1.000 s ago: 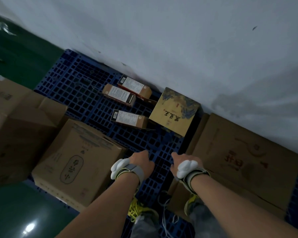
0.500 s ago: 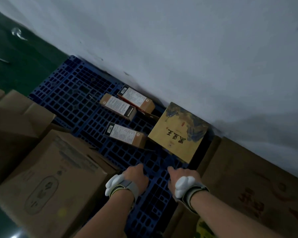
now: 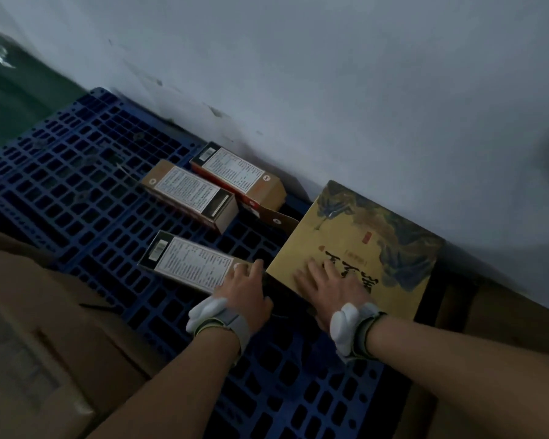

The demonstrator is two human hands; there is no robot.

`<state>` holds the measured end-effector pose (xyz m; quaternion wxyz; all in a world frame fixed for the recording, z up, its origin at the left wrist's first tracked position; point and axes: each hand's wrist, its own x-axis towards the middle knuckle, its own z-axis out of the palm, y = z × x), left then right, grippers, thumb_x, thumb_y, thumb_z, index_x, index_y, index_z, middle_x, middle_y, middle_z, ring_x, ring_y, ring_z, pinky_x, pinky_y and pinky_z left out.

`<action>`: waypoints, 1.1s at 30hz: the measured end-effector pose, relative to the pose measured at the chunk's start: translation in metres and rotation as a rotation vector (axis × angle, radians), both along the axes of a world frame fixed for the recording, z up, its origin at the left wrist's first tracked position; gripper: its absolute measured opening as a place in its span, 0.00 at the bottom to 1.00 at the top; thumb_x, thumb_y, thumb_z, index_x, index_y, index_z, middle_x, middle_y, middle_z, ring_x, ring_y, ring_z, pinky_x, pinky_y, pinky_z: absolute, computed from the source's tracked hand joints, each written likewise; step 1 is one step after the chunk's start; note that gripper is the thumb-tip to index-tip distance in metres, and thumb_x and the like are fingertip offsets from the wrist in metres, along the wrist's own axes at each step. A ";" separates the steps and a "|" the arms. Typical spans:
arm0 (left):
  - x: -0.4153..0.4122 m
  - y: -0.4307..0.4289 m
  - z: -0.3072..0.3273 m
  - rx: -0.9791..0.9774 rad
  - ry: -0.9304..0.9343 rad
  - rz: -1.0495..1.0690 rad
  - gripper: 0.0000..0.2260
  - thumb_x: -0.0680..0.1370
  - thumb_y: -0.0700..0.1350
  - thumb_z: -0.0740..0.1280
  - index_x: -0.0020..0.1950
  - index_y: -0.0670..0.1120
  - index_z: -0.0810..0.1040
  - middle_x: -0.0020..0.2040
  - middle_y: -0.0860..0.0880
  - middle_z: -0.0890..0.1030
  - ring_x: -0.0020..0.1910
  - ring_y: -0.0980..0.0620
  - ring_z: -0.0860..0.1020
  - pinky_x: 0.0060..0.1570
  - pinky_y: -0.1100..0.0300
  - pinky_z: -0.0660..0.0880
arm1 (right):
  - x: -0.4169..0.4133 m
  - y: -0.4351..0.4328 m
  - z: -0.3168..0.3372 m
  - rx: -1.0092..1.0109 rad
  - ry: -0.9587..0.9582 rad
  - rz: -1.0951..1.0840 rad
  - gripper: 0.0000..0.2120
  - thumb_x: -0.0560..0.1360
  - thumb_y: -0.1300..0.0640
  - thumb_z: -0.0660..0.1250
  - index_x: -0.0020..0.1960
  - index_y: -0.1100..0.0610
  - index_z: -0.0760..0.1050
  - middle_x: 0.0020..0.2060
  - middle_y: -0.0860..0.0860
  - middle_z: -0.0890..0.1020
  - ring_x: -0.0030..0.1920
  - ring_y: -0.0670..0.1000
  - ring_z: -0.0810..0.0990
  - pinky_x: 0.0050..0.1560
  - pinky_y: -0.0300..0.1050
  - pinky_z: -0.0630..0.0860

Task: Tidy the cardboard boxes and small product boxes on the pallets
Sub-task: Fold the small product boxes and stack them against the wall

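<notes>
Surface: a blue plastic grid pallet (image 3: 76, 185), set against a grey-white wall (image 3: 362, 90). Green floor (image 3: 13, 99) shows beyond its far left corner. Light is dim.

We note brown cardboard at both sides. The left cardboard box (image 3: 45, 327) is cut off by the lower left edge. The right cardboard box (image 3: 504, 312) is dark and partly behind the forearm. Print on the small labels is too fine to read.

Three small product boxes lie flat on the pallet, labels up, long axes roughly parallel to the wall.
- The far box (image 3: 238, 175) is just beside the wall, with an end flap open toward the yellow flat box (image 3: 371, 236).
- The middle box (image 3: 191, 194) lies beside it.
- The near box (image 3: 191, 264) lies apart, closer to us.

The yellow flat box lies print up, its far edge along the wall.

Left hand (image 3: 244, 289): the grip rests on the near box's right end; we cannot tell whether the fingers curl round it. Right hand (image 3: 327, 289): the grip is flat, fingers spread, lying on the yellow flat box's near corner.
</notes>
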<state>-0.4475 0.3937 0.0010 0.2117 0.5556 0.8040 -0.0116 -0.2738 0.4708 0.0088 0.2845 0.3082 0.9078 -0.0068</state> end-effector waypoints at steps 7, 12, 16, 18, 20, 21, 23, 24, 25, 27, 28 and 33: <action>-0.049 0.042 -0.039 -0.326 0.286 -0.496 0.53 0.60 0.76 0.65 0.78 0.56 0.51 0.79 0.46 0.43 0.74 0.34 0.39 0.66 0.30 0.36 | -0.023 0.025 -0.032 -0.003 -0.067 0.014 0.56 0.74 0.39 0.64 0.65 0.52 0.15 0.70 0.60 0.23 0.71 0.74 0.32 0.60 0.81 0.50; -0.049 0.030 -0.049 -0.264 0.133 -0.503 0.67 0.48 0.84 0.57 0.78 0.53 0.39 0.79 0.48 0.46 0.77 0.43 0.43 0.66 0.30 0.37 | -0.032 0.022 -0.024 -0.076 -0.047 -0.114 0.57 0.74 0.39 0.65 0.60 0.49 0.12 0.63 0.57 0.19 0.70 0.74 0.31 0.55 0.85 0.49; -0.033 0.024 -0.044 -0.081 0.048 -0.362 0.64 0.50 0.86 0.48 0.79 0.51 0.47 0.78 0.51 0.59 0.77 0.49 0.55 0.71 0.36 0.38 | -0.028 0.017 -0.026 -0.083 -0.058 -0.160 0.52 0.75 0.40 0.63 0.67 0.48 0.17 0.71 0.57 0.24 0.71 0.75 0.34 0.57 0.82 0.56; -0.027 0.026 -0.040 0.020 -0.003 -0.311 0.56 0.56 0.84 0.47 0.77 0.54 0.52 0.72 0.53 0.69 0.71 0.50 0.66 0.73 0.39 0.41 | -0.021 0.019 -0.027 -0.082 -0.076 -0.205 0.53 0.74 0.39 0.64 0.69 0.45 0.19 0.72 0.55 0.24 0.71 0.73 0.34 0.57 0.78 0.61; -0.022 0.030 -0.036 0.016 -0.004 -0.340 0.49 0.62 0.80 0.55 0.76 0.53 0.53 0.65 0.53 0.76 0.65 0.51 0.73 0.74 0.40 0.42 | -0.020 0.021 -0.028 -0.095 -0.084 -0.224 0.54 0.73 0.38 0.65 0.69 0.43 0.19 0.72 0.54 0.24 0.71 0.73 0.34 0.56 0.77 0.62; -0.020 0.034 -0.035 0.003 0.010 -0.345 0.43 0.66 0.74 0.58 0.74 0.52 0.55 0.61 0.52 0.78 0.63 0.50 0.75 0.73 0.40 0.43 | -0.021 0.022 -0.028 -0.098 -0.084 -0.221 0.54 0.73 0.38 0.66 0.69 0.43 0.19 0.72 0.55 0.24 0.71 0.73 0.34 0.56 0.78 0.62; -0.017 0.044 -0.031 0.005 0.038 -0.313 0.25 0.74 0.61 0.61 0.68 0.52 0.64 0.55 0.53 0.80 0.59 0.49 0.77 0.73 0.38 0.42 | -0.023 0.025 -0.026 -0.110 -0.088 -0.215 0.51 0.75 0.42 0.65 0.71 0.44 0.21 0.72 0.56 0.25 0.71 0.75 0.34 0.55 0.78 0.63; -0.017 0.048 -0.028 0.011 0.045 -0.294 0.18 0.76 0.54 0.60 0.65 0.53 0.67 0.55 0.53 0.80 0.59 0.49 0.77 0.73 0.37 0.41 | -0.024 0.026 -0.025 -0.122 -0.085 -0.216 0.49 0.76 0.44 0.64 0.72 0.44 0.23 0.73 0.56 0.26 0.70 0.75 0.34 0.55 0.78 0.64; -0.019 0.050 -0.027 0.025 0.034 -0.280 0.14 0.77 0.50 0.59 0.63 0.54 0.69 0.55 0.54 0.80 0.59 0.50 0.77 0.72 0.37 0.40 | -0.024 0.028 -0.024 -0.137 -0.079 -0.217 0.47 0.77 0.46 0.63 0.72 0.43 0.24 0.73 0.56 0.27 0.70 0.76 0.35 0.55 0.78 0.65; -0.024 0.049 -0.026 0.050 -0.001 -0.270 0.16 0.77 0.48 0.58 0.64 0.56 0.70 0.57 0.55 0.80 0.60 0.51 0.76 0.73 0.40 0.42 | -0.023 0.031 -0.023 -0.168 -0.061 -0.229 0.46 0.77 0.47 0.63 0.72 0.41 0.25 0.74 0.56 0.28 0.71 0.75 0.35 0.56 0.78 0.65; -0.025 0.048 -0.027 0.051 -0.004 -0.280 0.16 0.77 0.48 0.58 0.65 0.57 0.69 0.57 0.54 0.80 0.60 0.50 0.76 0.74 0.41 0.44 | -0.022 0.032 -0.024 -0.173 -0.056 -0.241 0.47 0.77 0.46 0.63 0.71 0.39 0.24 0.74 0.56 0.28 0.71 0.75 0.35 0.56 0.79 0.64; -0.023 0.049 -0.029 -0.076 0.033 -0.348 0.27 0.69 0.64 0.62 0.66 0.56 0.67 0.62 0.54 0.75 0.68 0.49 0.69 0.70 0.33 0.41 | -0.018 0.026 -0.034 -0.127 -0.048 -0.237 0.52 0.76 0.43 0.65 0.68 0.41 0.19 0.71 0.58 0.24 0.69 0.77 0.32 0.52 0.83 0.60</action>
